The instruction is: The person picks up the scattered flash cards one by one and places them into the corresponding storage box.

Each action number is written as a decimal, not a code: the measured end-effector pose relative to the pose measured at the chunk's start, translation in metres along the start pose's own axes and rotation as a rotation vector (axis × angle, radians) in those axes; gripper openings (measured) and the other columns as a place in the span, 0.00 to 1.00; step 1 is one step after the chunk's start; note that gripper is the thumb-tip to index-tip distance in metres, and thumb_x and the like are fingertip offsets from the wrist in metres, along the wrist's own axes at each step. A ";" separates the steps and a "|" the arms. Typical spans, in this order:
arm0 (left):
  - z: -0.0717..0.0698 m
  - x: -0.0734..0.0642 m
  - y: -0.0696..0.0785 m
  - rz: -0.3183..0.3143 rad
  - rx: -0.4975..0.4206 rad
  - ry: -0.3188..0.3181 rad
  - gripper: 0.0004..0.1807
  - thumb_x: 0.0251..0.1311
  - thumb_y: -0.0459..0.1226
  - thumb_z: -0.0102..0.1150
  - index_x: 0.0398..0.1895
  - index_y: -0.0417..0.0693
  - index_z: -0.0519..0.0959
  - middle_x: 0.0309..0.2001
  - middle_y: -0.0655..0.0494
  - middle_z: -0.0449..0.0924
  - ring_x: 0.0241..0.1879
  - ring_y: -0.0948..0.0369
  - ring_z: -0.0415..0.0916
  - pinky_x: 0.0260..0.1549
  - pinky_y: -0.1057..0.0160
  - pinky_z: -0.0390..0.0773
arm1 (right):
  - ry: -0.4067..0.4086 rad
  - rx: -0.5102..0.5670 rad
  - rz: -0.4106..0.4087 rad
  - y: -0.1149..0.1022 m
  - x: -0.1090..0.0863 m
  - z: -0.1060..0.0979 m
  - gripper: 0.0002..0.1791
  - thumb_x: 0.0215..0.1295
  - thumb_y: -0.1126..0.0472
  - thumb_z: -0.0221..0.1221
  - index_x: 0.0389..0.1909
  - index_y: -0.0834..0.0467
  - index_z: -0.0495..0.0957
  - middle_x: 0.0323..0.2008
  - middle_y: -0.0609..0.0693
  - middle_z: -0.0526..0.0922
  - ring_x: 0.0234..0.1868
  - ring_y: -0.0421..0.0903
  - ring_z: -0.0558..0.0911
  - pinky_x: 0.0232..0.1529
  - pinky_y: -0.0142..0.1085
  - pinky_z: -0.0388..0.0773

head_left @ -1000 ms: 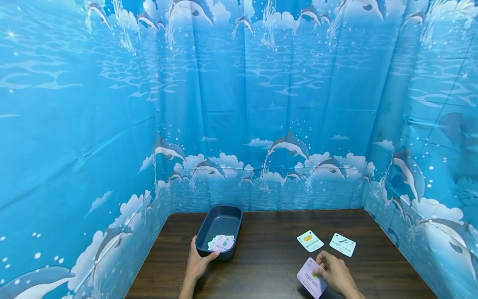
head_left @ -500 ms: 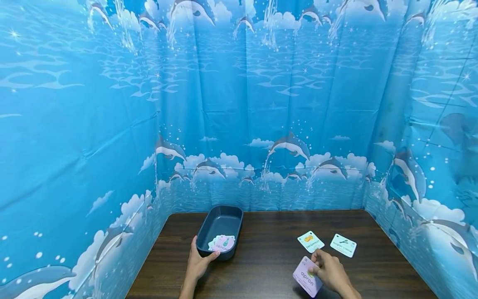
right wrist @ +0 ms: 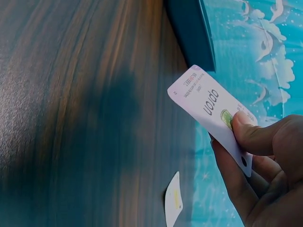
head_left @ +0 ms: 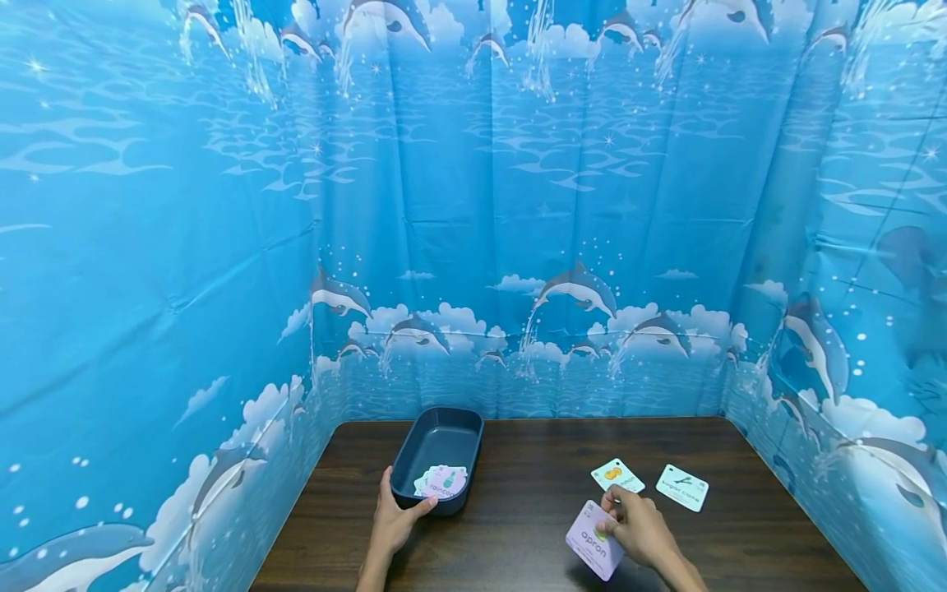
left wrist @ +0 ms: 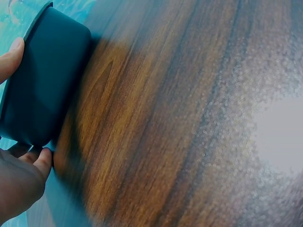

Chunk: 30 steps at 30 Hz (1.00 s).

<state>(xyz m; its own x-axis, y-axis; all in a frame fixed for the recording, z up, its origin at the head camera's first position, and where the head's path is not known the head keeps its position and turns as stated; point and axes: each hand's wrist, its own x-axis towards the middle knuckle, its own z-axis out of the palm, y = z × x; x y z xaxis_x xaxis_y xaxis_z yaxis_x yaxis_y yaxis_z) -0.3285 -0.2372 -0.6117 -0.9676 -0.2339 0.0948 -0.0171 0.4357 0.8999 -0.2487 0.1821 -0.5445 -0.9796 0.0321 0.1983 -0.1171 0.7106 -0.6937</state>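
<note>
My left hand grips the near left corner of a dark blue rectangular bin. In the left wrist view its thumb lies at the rim and its fingers curl at the other side of the bin wall. Several cards lie piled in the bin's near end, the top one reading "raincoat" in part. To the right, my right hand pinches a pale purple flash card marked "apron", between thumb and fingers. That card hangs tilted above the table, face showing.
A card with an orange fruit lies on the table just beyond my right hand, partly covered by it. Beside it, farther right, lies a "sugar cane" card. Dolphin-print curtains stand around the dark wooden table.
My right hand has moved left and slightly away from me with the apron card, now covering part of the fruit card. The left hand and bin have stayed in place.
</note>
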 end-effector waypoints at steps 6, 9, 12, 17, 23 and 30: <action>0.000 -0.001 0.001 -0.006 0.006 -0.004 0.66 0.53 0.46 0.83 0.86 0.37 0.46 0.79 0.22 0.56 0.75 0.27 0.61 0.70 0.26 0.65 | -0.004 0.007 -0.009 -0.005 0.004 0.006 0.19 0.51 0.72 0.76 0.29 0.52 0.75 0.20 0.41 0.77 0.24 0.38 0.73 0.27 0.32 0.65; 0.000 -0.001 0.002 -0.006 0.009 -0.002 0.66 0.54 0.45 0.83 0.86 0.37 0.46 0.79 0.22 0.56 0.75 0.27 0.61 0.70 0.26 0.65 | -0.007 -0.003 -0.020 -0.008 0.007 0.009 0.19 0.51 0.71 0.76 0.28 0.51 0.75 0.21 0.40 0.77 0.24 0.38 0.72 0.28 0.32 0.64; 0.000 0.000 0.002 -0.008 0.017 0.000 0.66 0.54 0.46 0.83 0.86 0.37 0.46 0.78 0.22 0.57 0.74 0.27 0.62 0.70 0.26 0.66 | -0.019 -0.006 -0.040 -0.011 0.010 0.011 0.19 0.51 0.71 0.76 0.29 0.51 0.75 0.20 0.40 0.76 0.23 0.38 0.71 0.27 0.32 0.64; 0.001 0.000 0.001 -0.014 0.025 0.002 0.66 0.54 0.46 0.83 0.86 0.37 0.46 0.78 0.22 0.57 0.74 0.27 0.62 0.70 0.26 0.66 | -0.039 -0.005 -0.079 -0.015 0.014 0.016 0.18 0.53 0.71 0.75 0.29 0.52 0.75 0.19 0.40 0.76 0.22 0.37 0.70 0.25 0.31 0.62; 0.001 0.000 0.002 -0.020 0.022 0.001 0.66 0.53 0.46 0.83 0.85 0.37 0.46 0.79 0.22 0.57 0.74 0.27 0.62 0.70 0.25 0.66 | -0.050 0.009 -0.128 -0.019 0.018 0.020 0.19 0.53 0.72 0.75 0.29 0.52 0.74 0.19 0.40 0.77 0.22 0.35 0.70 0.24 0.30 0.64; 0.000 -0.001 0.004 -0.023 0.017 0.007 0.66 0.54 0.46 0.82 0.85 0.37 0.46 0.79 0.22 0.56 0.74 0.27 0.62 0.70 0.25 0.65 | -0.069 0.026 -0.122 -0.024 0.021 0.025 0.18 0.53 0.73 0.74 0.30 0.53 0.75 0.19 0.41 0.78 0.22 0.37 0.72 0.23 0.31 0.64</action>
<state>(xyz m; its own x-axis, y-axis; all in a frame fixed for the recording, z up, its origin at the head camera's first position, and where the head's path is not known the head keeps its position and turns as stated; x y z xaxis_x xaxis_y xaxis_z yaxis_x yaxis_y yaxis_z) -0.3272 -0.2351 -0.6087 -0.9652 -0.2498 0.0769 -0.0439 0.4450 0.8944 -0.2706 0.1480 -0.5408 -0.9666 -0.1031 0.2347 -0.2397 0.6880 -0.6850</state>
